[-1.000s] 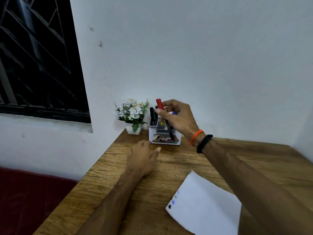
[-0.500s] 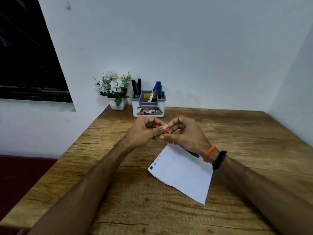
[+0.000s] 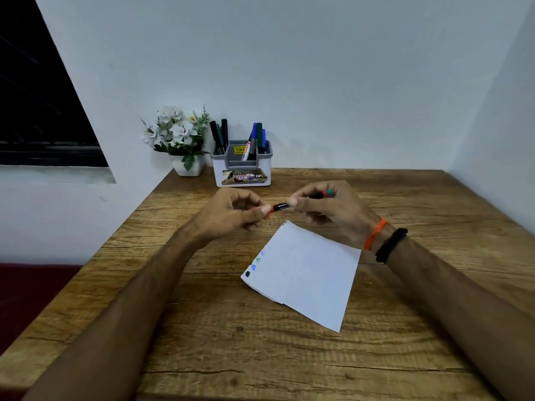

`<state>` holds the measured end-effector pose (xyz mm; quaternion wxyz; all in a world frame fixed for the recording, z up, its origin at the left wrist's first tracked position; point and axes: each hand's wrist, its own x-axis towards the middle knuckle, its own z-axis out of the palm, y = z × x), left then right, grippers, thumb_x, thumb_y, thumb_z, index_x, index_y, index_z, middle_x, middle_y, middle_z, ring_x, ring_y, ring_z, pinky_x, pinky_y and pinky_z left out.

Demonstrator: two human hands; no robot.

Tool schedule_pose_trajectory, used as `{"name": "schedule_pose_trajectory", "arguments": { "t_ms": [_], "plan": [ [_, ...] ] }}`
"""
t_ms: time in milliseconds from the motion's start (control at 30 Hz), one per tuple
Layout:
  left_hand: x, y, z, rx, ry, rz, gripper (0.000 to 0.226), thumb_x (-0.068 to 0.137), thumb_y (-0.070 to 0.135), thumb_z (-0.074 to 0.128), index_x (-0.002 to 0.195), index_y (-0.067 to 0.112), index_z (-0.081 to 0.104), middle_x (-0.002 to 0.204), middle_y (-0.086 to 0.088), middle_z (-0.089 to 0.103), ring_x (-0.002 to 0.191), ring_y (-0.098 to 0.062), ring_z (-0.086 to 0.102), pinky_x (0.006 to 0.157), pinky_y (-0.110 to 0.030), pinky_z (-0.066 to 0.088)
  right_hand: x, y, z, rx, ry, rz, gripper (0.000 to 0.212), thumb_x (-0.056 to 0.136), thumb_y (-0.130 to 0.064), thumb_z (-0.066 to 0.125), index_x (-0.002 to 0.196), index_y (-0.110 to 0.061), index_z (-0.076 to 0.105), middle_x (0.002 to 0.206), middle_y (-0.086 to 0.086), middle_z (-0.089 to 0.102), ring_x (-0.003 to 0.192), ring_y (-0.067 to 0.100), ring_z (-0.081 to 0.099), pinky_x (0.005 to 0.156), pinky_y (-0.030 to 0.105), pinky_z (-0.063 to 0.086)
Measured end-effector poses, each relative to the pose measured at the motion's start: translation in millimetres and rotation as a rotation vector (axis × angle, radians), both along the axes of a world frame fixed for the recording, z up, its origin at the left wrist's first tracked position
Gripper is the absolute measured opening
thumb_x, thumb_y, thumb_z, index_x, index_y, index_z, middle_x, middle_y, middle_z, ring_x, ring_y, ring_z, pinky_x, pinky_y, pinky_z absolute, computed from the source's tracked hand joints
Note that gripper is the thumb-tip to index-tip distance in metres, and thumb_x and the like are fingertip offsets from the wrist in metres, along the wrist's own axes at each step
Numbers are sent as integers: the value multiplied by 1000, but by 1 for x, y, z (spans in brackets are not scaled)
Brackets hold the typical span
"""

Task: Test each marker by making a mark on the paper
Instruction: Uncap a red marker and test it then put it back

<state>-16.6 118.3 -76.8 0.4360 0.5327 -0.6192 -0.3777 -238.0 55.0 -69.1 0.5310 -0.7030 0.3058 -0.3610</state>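
Observation:
A black marker [image 3: 280,206] with a red cap is held level above the wooden table [image 3: 220,328], between both hands. My left hand [image 3: 231,217] pinches the red cap end. My right hand [image 3: 330,209] grips the barrel; the marker's far end shows red and green at my knuckles. Just below lies a white paper [image 3: 307,273], tilted, with several small coloured marks along its left edge. A white and grey holder [image 3: 242,175] at the back wall keeps several more markers upright.
A small white pot of white flowers [image 3: 179,140] stands left of the holder against the wall. The table's left edge drops toward a dark red seat [image 3: 26,293]. Walls close the back and right sides. A dark window [image 3: 37,111] is at left.
My right hand lifted the red-capped marker out of the holder and brought it toward me over the table. My left hand rose to meet it and took the cap end.

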Motion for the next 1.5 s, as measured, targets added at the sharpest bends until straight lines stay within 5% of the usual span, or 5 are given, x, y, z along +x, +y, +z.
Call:
{"name": "schedule_pose_trajectory", "arguments": {
  "t_ms": [533,700,1100,1333,1500],
  "plan": [
    [-22,4,-5,-334,-566,-27,16,97,23,52,83,21,60,67,8,58,58,-5,47,53,-25,37,22,11,-16,105,-111,40,14,85,-23,73,76,-13,69,77,12,70,62,16,63,58,25,52],
    [-26,8,-5,-351,-542,-87,18,98,17,49,90,26,62,74,21,60,70,3,56,59,-9,38,22,8,-20,18,-86,65,13,87,-22,72,77,-14,69,80,22,65,60,17,58,53,22,47],
    [-28,2,-10,-411,-425,-62,15,97,23,50,92,28,64,70,22,60,63,0,55,59,-15,39,20,7,-14,92,-199,173,18,82,-21,70,69,-11,64,64,8,61,53,15,48,51,24,40],
    [-22,1,-9,-283,-356,-44,23,89,46,60,97,27,69,85,7,70,67,-2,58,61,-25,46,18,8,-10,79,-197,49,20,89,-11,68,71,-7,61,59,5,57,50,12,49,50,22,43],
    [-3,8,3,3,-532,-154,31,79,35,76,109,28,69,65,33,61,62,14,55,67,-20,39,13,7,-11,-6,-212,-86,20,84,-12,74,70,-12,60,58,4,54,47,15,48,42,22,41]
  ]
}}
